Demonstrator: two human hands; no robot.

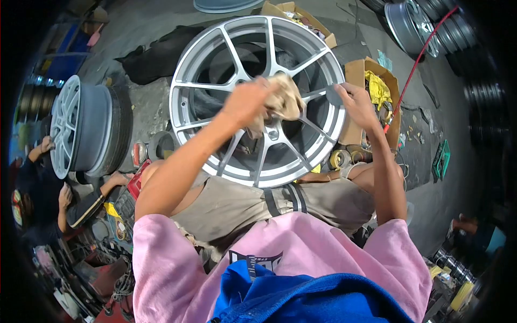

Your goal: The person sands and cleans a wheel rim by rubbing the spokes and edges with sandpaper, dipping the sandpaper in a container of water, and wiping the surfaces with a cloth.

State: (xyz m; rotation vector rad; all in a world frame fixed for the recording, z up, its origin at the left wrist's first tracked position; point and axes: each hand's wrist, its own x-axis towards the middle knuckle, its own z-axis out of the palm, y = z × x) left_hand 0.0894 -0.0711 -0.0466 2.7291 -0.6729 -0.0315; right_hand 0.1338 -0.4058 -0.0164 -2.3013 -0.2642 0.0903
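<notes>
A silver multi-spoke car wheel [271, 43] lies face up in front of my legs, resting on something dark that shows between its spokes. My left hand [246, 101] grips a crumpled beige cloth [290, 99] over the wheel's hub; slight blur hides some of its fingers. At the right side of the rim, my right hand [356, 104] pinches a thin dark grey disc [334, 96], which overlaps the end of a spoke. Whether the disc touches the metal I cannot tell.
Right of the wheel stands a cardboard box [354, 75] with a yellow cloth [378, 89]. A red hose [417, 67] runs past it, near a green tray [441, 160]. Another person's hand [47, 144] touches an upright wheel [94, 126] at left.
</notes>
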